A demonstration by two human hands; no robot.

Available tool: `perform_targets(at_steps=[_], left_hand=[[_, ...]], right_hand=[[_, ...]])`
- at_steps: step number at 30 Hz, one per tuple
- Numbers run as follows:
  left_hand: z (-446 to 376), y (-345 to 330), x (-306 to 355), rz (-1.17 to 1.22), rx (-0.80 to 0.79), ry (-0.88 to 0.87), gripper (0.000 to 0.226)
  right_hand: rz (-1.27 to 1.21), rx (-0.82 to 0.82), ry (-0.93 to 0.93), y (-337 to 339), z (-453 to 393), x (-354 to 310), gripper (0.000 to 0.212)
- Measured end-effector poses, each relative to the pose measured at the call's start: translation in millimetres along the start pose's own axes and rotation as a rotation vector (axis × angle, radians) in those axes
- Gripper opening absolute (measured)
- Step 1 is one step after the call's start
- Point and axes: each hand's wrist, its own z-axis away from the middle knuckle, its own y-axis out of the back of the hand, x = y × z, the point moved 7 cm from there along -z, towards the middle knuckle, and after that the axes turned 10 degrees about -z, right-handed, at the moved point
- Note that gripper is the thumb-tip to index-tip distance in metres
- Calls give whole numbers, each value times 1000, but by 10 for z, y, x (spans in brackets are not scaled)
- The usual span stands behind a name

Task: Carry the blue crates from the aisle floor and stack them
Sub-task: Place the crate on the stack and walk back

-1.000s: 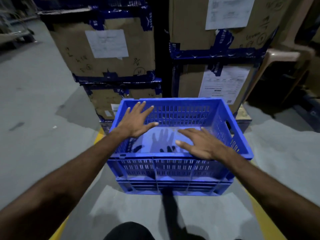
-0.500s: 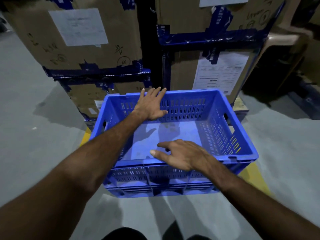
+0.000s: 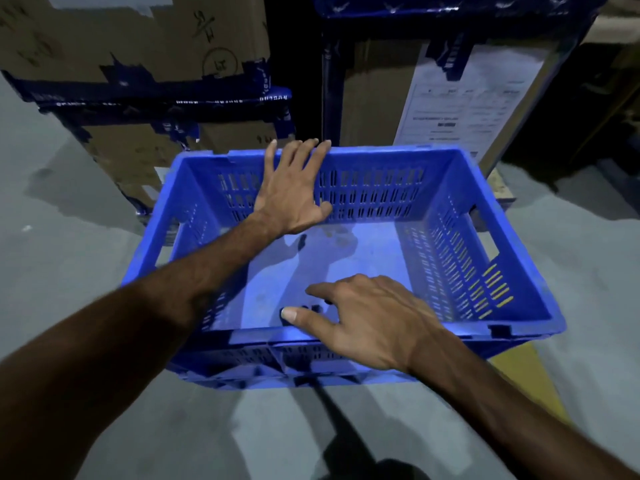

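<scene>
The blue crate (image 3: 346,271) is spanned by both hands: its far rim is reached by the left hand (image 3: 294,188), its near rim by the right hand (image 3: 374,323), on the floor (image 3: 69,254).

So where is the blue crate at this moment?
In the head view the blue crate sits mid-frame on the grey floor, just before the taped cardboard boxes. The left hand reaches its far wall, the right hand its near rim.

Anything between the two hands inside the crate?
Head view: only the bare floor of the blue slotted plastic crate between left hand and right hand.
</scene>
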Motion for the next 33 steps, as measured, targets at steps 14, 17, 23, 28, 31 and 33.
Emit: perform_targets(at_steps=[14,17,23,28,31,33], left_hand=[[-27,89,37,-19,-128,-11,111],[6,109,9,-23,-165,-11,114],[3,102,37,-40,-161,5,116],[-6,65,23,-34,-151,9,116],[-15,70,-2,-11,-200,6,112],[-9,79,1,-1,-233,-3,111]], right_hand=[[83,111,67,69,62,-81,80],[65,100,60,51,38,-58,83],[0,66,7,16,6,-3,90],[18,101,4,15,2,13,91],[38,111,10,16,-9,9,88],[27,90,6,0,-22,34,87]])
